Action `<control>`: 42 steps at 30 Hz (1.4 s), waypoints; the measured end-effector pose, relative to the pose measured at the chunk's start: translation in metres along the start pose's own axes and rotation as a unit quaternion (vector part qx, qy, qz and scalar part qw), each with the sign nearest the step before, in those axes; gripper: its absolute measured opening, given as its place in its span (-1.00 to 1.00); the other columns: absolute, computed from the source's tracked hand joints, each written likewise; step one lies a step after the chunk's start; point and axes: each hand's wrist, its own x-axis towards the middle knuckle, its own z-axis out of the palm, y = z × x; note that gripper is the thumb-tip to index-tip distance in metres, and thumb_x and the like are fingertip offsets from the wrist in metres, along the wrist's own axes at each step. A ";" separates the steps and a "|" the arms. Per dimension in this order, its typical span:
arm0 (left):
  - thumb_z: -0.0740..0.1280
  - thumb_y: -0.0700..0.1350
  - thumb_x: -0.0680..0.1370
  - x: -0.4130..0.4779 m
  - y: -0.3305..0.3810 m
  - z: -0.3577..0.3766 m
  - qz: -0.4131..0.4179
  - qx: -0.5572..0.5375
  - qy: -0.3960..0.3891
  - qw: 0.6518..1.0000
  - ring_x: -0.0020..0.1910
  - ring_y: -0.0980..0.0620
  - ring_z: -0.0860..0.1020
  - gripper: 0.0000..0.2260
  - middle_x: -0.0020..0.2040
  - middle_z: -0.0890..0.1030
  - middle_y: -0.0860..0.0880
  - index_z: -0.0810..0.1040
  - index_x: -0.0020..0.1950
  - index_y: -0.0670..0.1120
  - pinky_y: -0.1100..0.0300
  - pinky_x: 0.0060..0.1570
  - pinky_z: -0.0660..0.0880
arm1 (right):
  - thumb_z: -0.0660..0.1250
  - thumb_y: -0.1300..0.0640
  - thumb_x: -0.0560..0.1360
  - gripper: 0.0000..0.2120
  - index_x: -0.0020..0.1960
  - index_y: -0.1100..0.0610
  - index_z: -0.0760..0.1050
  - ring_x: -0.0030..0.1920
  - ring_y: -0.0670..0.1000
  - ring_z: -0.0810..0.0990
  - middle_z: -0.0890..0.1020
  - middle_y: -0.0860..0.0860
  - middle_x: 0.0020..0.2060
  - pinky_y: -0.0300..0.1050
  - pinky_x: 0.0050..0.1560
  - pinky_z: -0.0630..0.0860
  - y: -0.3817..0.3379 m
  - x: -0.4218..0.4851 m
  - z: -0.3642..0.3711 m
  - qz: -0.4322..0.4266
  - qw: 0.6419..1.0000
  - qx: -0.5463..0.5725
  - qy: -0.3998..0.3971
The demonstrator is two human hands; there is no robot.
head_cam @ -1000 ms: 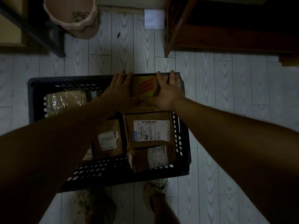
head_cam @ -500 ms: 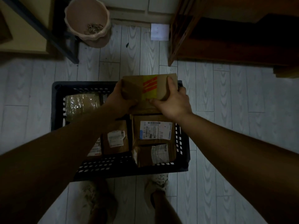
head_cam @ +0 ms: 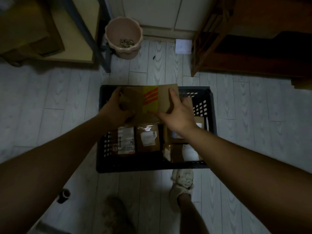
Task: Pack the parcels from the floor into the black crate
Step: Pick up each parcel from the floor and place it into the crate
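A black slotted crate (head_cam: 211, 115) stands on the pale plank floor in front of my feet. Several brown parcels with white labels (head_cam: 147, 138) lie inside it. Both hands hold a brown cardboard parcel with a yellow and red striped panel (head_cam: 150, 100) over the crate's far left part. My left hand (head_cam: 116, 108) grips its left end. My right hand (head_cam: 177, 112) grips its right end, with fingers over the top face and the thumb at the near edge. The crate's far left corner is hidden by this parcel.
A pink bin (head_cam: 124, 38) stands against the far wall. A dark metal table leg (head_cam: 94, 41) is to its left, with a cardboard box (head_cam: 28, 27) beyond it. Wooden furniture (head_cam: 244, 53) fills the far right. My shoe (head_cam: 183, 183) is just in front of the crate.
The striped parcel has been lifted from the crate's far right corner and carried left, held higher between both hands. The view has tilted so more of the far wall shows.
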 end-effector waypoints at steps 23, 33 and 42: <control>0.37 -0.13 0.51 -0.038 -0.145 0.049 -0.134 -0.019 0.035 0.990 0.18 -0.19 0.49 -0.54 0.25 0.46 -0.17 0.28 0.34 -0.10 -0.17 0.12 0.52 | 0.36 0.07 0.50 -0.32 0.52 -0.10 0.12 0.34 0.17 0.36 0.23 0.13 0.40 -0.14 0.21 0.35 0.028 -0.014 0.129 0.053 0.995 0.075 -0.043; 0.24 -0.01 0.58 -0.027 -0.145 0.062 -0.130 0.099 -0.017 0.986 0.06 -0.09 0.52 -0.62 0.20 0.51 -0.14 0.34 0.35 -0.13 0.02 0.05 0.50 | 0.40 0.15 0.49 -0.18 0.56 -0.06 -0.03 0.38 0.15 0.34 0.13 0.11 0.47 -0.11 0.20 0.42 0.001 0.022 0.138 0.016 0.988 0.046 -0.148; 0.28 0.13 0.53 -0.011 -0.160 0.058 0.007 0.408 -0.021 0.913 0.47 -0.29 0.13 -0.15 0.54 -0.21 -0.20 -0.31 0.52 0.03 -0.13 0.38 0.24 | 0.33 0.25 0.50 -0.05 0.51 -0.23 -0.31 0.35 0.16 0.39 0.08 0.10 0.53 -0.04 0.17 0.45 0.023 -0.002 0.186 0.003 0.987 -0.001 -0.160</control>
